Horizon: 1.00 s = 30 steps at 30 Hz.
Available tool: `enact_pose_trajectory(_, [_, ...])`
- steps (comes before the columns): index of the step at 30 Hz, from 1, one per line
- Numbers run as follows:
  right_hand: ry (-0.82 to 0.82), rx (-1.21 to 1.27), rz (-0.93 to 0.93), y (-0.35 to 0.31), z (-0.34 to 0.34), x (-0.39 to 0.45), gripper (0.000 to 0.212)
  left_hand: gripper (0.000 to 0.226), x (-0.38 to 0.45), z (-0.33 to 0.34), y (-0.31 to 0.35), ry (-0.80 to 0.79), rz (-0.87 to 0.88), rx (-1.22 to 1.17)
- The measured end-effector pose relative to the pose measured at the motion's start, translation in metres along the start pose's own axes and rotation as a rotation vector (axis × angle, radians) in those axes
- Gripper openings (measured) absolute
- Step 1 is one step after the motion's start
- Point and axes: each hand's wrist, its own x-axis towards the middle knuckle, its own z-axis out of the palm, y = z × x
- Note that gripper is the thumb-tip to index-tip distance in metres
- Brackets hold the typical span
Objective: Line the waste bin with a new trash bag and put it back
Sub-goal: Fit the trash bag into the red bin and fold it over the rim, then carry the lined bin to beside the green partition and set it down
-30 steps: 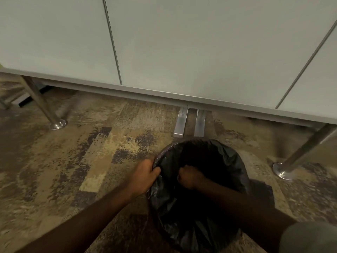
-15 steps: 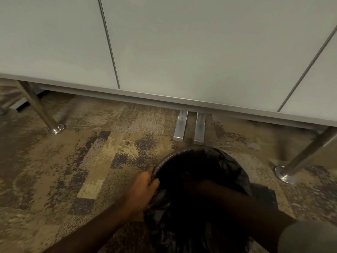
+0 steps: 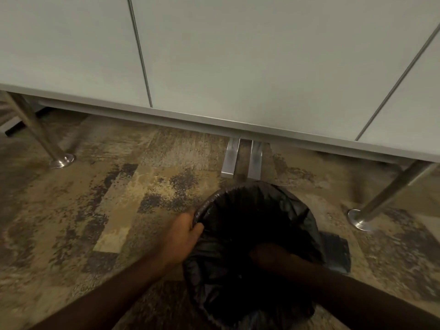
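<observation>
A round waste bin (image 3: pixel 295 198) stands on the carpet, lined with a black trash bag (image 3: pixel 307 222) whose edge is folded over the rim. My left hand (image 3: pixel 182 236) grips the bag at the bin's left rim, thumb hooked inside. My right arm reaches down into the bin from the right. My right hand (image 3: pixel 264 254) is deep in the dark interior, and its fingers are too dim to make out.
White table tops (image 3: pixel 238 67) overhang the floor just beyond the bin. Steel legs stand at the left (image 3: pixel 60 160) and right (image 3: pixel 362 217), with two flat metal feet (image 3: pixel 241 160) right behind the bin. A dark flat piece (image 3: pixel 337 253) lies beside the bin's right side.
My right hand has gone from the bag's near rim down into the bin. My left hand keeps hold of the left rim. The view has shifted slightly.
</observation>
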Motion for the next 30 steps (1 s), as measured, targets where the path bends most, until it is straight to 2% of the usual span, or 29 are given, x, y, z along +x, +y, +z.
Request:
enact_pose_trajectory(4, [-0.008,0.055,0.101,-0.006,-0.031,0.001,0.038,0.012,0.002,-0.004,-0.002,0.005,-0.001,-0.026])
enact_pose_trajectory(8, [-0.012,-0.018,-0.063,-0.013,-0.066,-0.011,0.04,0.013,0.009,-0.006,-0.005,-0.005,-0.049,-0.064])
enact_pose_trajectory(9, [0.011,-0.014,-0.081,-0.019,-0.076,-0.015,0.038,0.019,0.011,-0.008,-0.006,0.002,-0.067,-0.072])
enact_pose_trajectory(11, [0.157,-0.078,-0.149,-0.034,-0.093,-0.025,0.034,0.029,0.017,-0.013,-0.01,0.028,-0.11,-0.09])
enact_pose_trajectory(13, [0.393,-0.102,-0.185,-0.047,-0.111,-0.032,0.034,0.023,0.025,-0.02,-0.015,0.053,-0.152,-0.106])
enact_pose_trajectory(16, [0.681,-0.099,-0.129,-0.056,-0.141,-0.04,0.03,0.031,0.036,-0.032,-0.019,0.109,-0.204,-0.149])
enact_pose_trajectory(18, [0.778,-0.141,-0.039,-0.056,-0.157,-0.046,0.026,0.034,0.04,-0.04,-0.018,0.137,-0.237,-0.188])
enact_pose_trajectory(22, [0.796,-0.256,0.156,-0.058,-0.18,-0.061,0.039,0.021,0.039,-0.064,0.0,0.161,-0.299,-0.242])
enact_pose_trajectory(26, [0.695,-0.068,0.286,-0.055,-0.232,-0.095,0.059,0.024,0.026,-0.099,0.047,0.194,-0.311,-0.228])
enact_pose_trajectory(30, [0.582,0.067,0.293,-0.061,-0.295,-0.147,0.059,0.029,0.003,-0.152,0.107,0.187,-0.336,-0.176])
